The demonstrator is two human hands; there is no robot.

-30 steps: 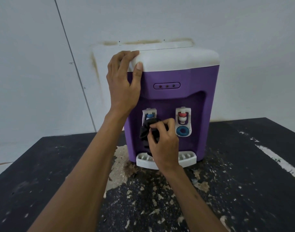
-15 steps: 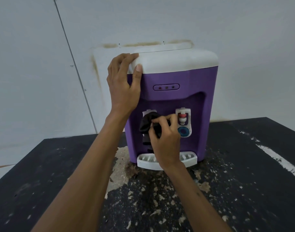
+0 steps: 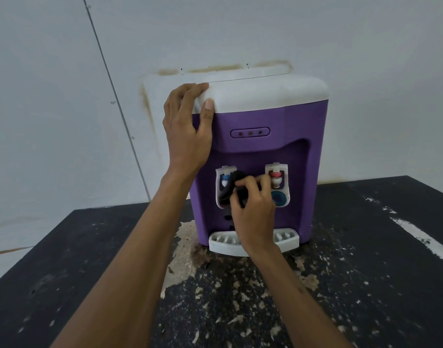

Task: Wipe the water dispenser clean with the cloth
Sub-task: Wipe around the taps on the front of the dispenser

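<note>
A purple water dispenser [image 3: 298, 136] with a white top stands on a black table, close to the wall. My left hand [image 3: 187, 126] grips its upper left corner, fingers over the white top and thumb on the front edge. My right hand [image 3: 253, 207] holds a bunched black cloth [image 3: 231, 188] inside the tap recess, pressed against the blue tap [image 3: 224, 179] on the left. The red tap [image 3: 275, 177] to the right is uncovered. My right hand hides the middle of the white drip tray [image 3: 221, 241].
The black table [image 3: 366, 285] has worn, peeling patches in front of and left of the dispenser, and a white streak at the right. A pale wall with a stained rectangular outline rises directly behind the dispenser.
My right hand moved the cloth up over the blue tap and then slightly right and down, uncovering the tap's top. My left hand has kept its grip on the corner.
</note>
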